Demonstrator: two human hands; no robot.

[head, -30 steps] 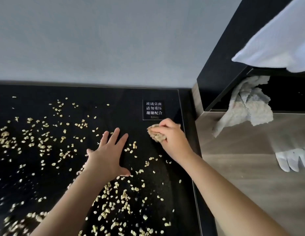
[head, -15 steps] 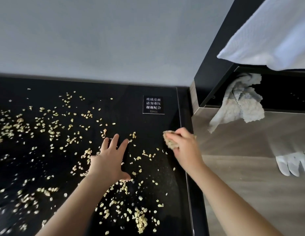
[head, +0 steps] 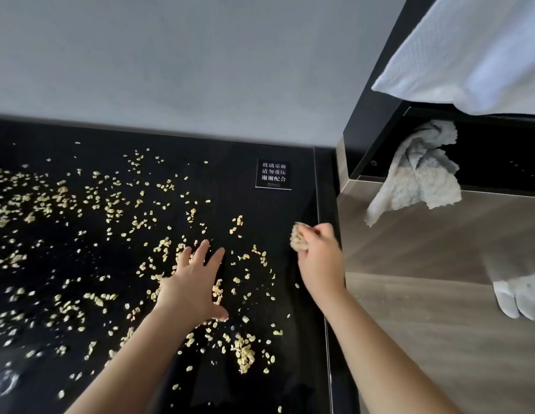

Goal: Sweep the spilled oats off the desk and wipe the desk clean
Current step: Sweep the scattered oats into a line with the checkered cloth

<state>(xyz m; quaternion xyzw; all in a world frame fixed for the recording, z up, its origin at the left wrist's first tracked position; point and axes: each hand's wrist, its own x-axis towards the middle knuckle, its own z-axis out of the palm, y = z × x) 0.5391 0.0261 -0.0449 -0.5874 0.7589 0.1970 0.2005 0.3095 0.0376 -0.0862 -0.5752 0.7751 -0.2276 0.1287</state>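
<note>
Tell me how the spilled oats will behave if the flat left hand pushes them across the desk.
The oats are thin loose flakes, so they will probably slide on the glossy desk and scatter. Some would likely slip between the spread fingers of the left hand. They seem light enough to bunch into small heaps.

Black glass desk [head: 293, 389] fills 6 to 10 o'clock. Pale flaked oats [head: 244, 357] strewn on it, 6 through 11. Small black square sign [head: 273, 174] on desk at 12, near its right edge. Left hand [head: 191, 285] flat on desk, centre, among oats. Right hand [head: 320, 258] just at its 3 o'clock, at desk's right edge, gripping crumpled beige wad [head: 297, 240]. Crumpled white cloth [head: 421, 174] at 2, well apart from desk.
</note>
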